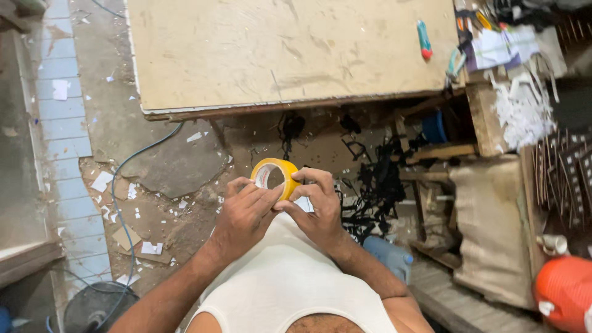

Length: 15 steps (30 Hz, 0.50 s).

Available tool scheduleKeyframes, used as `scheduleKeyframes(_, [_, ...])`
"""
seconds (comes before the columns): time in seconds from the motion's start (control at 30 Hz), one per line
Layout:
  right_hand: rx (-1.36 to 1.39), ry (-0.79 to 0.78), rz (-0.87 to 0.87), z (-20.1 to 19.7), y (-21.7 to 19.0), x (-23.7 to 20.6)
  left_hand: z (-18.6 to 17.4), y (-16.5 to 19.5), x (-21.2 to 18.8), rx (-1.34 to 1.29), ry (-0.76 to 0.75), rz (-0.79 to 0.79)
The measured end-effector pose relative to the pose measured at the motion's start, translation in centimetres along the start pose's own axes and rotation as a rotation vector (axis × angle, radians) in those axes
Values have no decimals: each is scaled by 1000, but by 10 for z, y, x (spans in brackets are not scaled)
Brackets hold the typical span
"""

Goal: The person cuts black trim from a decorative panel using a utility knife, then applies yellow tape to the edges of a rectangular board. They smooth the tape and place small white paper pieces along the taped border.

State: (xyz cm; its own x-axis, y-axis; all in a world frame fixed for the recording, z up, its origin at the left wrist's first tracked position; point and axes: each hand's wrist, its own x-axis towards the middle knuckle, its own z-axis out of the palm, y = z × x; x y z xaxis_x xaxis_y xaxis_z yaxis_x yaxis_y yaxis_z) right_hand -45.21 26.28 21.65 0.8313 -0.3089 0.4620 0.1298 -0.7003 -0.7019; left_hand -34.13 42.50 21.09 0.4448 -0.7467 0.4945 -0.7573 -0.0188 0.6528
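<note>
A blue cable trails across the littered floor at left. In front of the near edge of the plywood tabletop, the left hand closes on a yellow tape roll, fingertips pressed to its outer face. The right hand grips the roll's right side, thumb on the rim (seemingly picking for the loose end). Freeing that end looks like the step in hand; peeling it needs a nail under the edge. A teal-and-red cutter lies near the tabletop's far right corner.

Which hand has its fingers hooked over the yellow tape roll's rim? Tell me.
The right hand: its fingers curl over the yellow tape roll; the left hand only pinches its lower edge.
</note>
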Motion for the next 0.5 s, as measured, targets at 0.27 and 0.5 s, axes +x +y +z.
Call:
scheduleKeyframes(0.27, [231, -321, -278, 55, 69, 143, -11, -67, 45, 242, 259, -293])
scheduleKeyframes(0.5, [456, -694, -539, 94, 107, 253, 17, -76, 81, 473, 538, -629])
